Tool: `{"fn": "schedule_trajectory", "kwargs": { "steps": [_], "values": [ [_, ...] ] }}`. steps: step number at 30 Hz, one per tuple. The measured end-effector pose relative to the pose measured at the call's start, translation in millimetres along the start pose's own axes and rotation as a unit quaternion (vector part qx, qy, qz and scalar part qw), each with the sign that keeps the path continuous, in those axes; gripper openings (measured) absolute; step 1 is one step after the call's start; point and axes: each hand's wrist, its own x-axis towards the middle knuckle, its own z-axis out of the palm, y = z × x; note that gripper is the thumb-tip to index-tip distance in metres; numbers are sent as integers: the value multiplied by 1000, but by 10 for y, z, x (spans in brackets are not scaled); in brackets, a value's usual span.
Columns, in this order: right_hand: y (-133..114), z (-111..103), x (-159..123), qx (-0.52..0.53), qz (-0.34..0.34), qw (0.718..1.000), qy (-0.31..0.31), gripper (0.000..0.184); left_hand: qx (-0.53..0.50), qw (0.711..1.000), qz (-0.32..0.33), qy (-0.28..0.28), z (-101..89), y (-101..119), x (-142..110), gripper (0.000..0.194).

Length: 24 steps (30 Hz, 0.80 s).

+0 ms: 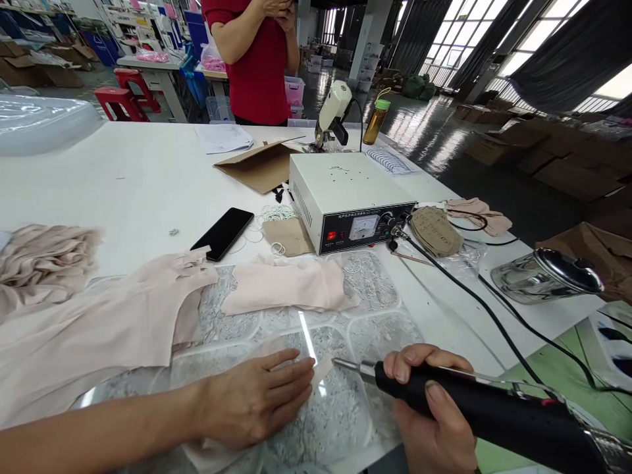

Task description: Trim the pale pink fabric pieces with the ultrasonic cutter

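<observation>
My left hand (254, 398) lies flat with its fingers stretched out, pressing on a pale pink fabric piece (323, 368) whose tip shows past the fingertips. Most of that piece is hidden under the hand. My right hand (434, 401) is wrapped round the black handpiece of an ultrasonic welder (474, 401). Its thin metal tip points left, close to the fabric tip; whether they touch I cannot tell. Beneath both is a clear patterned mat (345, 415). A folded pink strip (291, 283) lies beyond, and a larger pink garment piece (108, 316) spreads out to the left.
Behind the mat stands the welder's white control box (355, 191), its black cable (474, 299) running right. A phone (224, 232), cardboard (264, 164), a heat gun (336, 108), a bottle (378, 118) and a metal canister (548, 273) are around. A person (254, 59) stands across the table.
</observation>
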Motion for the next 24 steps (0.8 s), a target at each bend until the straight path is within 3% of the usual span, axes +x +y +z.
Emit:
{"fn": "schedule_trajectory", "kwargs": {
  "steps": [10, 24],
  "values": [
    [-31, 37, -22, 4, -1, 1000, 2, 7, -18, 999, -16, 22, 54, 13, -29, 31],
    [1, 151, -114, 33, 25, 998, -53, 6, -32, 998, -20, 45, 57, 5, -17, 30]
  ]
}}
